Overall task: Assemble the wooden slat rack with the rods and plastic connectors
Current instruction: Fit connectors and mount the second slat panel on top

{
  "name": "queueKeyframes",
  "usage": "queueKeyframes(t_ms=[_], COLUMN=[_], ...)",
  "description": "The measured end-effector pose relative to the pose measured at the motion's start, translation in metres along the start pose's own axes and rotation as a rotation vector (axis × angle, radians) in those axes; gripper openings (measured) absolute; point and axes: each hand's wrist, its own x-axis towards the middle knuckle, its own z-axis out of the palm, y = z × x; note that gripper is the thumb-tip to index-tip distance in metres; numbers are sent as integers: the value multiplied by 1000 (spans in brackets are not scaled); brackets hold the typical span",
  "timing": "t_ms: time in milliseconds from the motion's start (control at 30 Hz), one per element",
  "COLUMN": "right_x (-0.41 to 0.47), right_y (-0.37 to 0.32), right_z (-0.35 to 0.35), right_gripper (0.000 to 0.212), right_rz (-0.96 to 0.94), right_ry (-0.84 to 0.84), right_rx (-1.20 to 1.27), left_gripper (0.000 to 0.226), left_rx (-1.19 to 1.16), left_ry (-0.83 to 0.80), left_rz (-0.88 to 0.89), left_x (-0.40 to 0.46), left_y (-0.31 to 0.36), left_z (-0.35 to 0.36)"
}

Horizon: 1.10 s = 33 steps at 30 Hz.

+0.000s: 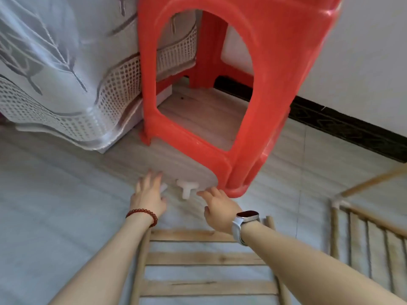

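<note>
A white T-shaped plastic connector [186, 188] lies on the floor by the foot of a red stool. My left hand [148, 195] reaches out just left of it with fingers spread, over a second white connector [163, 187] that is mostly hidden. My right hand [218, 209], wearing a watch, stretches toward the T connector with straight fingers, its tips a little short of it. A wooden slat panel [204, 258] with rods along its sides lies on the floor under my forearms. Neither hand holds anything.
The red plastic stool [220, 89] stands right behind the connectors. A second slat panel with rods and a corner connector [361, 234] lies at the right. A lace-covered piece of furniture [66, 84] fills the upper left. A white wall with dark skirting [343, 126] runs along the right.
</note>
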Motion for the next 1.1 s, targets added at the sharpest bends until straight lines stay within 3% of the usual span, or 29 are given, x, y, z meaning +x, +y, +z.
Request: queueKeyframes(t_ms=[100,233,300,367,433,533,667,767,900,1100], right_x=[35,58,54,44,31,4,-53,-112,-206,-343], right_y=[-5,-11,-12,-10,-8,-13,-19,-20,-24,-28], right_z=[13,23,26,29,27,9,-34,-79,-126,-168], right_gripper=[66,71,58,48,40,28,24,34,47,34], right_rz=[-44,-40,-36,-20,29,123,144,113,76,17], right_ry=[-55,-185,-172,-146,-93,127,355,504,659,824], right_rx=[-69,-267,-320,-251,-43,319,495,543,487,377], left_gripper=[49,39,39,35,25,11,9,8,11,27], left_rx=[82,46,-270,-754,-1210,-1542,-1648,-1721,-1760,-1760], left_ry=[-43,57,135,216,232,193,87,-7,-106,-239], left_rz=[72,107,-24,-251,-364,-409,-380,-274,-69,167], left_x=[22,23,14,2,-10,-35,-78,-121,-191,-285], left_y=[-11,-26,-26,-18,-5,16,52,86,135,202], left_z=[20,33,29,17,2,-20,-53,-87,-131,-188])
